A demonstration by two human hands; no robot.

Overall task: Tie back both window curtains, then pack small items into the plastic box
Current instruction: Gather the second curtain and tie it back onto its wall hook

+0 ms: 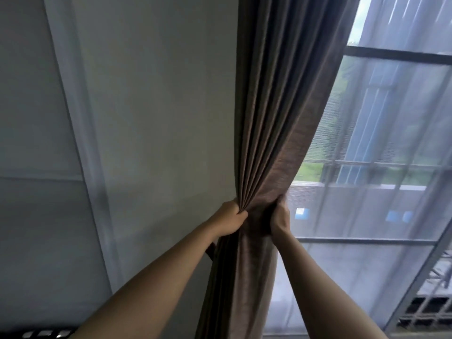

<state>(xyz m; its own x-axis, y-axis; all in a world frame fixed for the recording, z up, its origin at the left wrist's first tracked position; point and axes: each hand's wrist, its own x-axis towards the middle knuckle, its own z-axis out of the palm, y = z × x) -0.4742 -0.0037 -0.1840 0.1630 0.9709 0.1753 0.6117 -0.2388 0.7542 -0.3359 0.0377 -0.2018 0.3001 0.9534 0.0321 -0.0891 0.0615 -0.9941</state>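
1. The brown pleated fabric curtain (276, 118) hangs bunched between the pale wall (159, 94) and the screened window (391, 143).
2. The left hand (230, 217) clenches its gathered folds.
3. The right hand (280, 216) grips the opposite edge, fingers apparently wrapped behind.

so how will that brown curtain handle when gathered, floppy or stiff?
Likely floppy: the brown curtain pleats tightly where the left hand and right hand grip it. Probably fairly heavy, since its folds hang straight below the grip. Its woven face looks matte, so probably not slippery.
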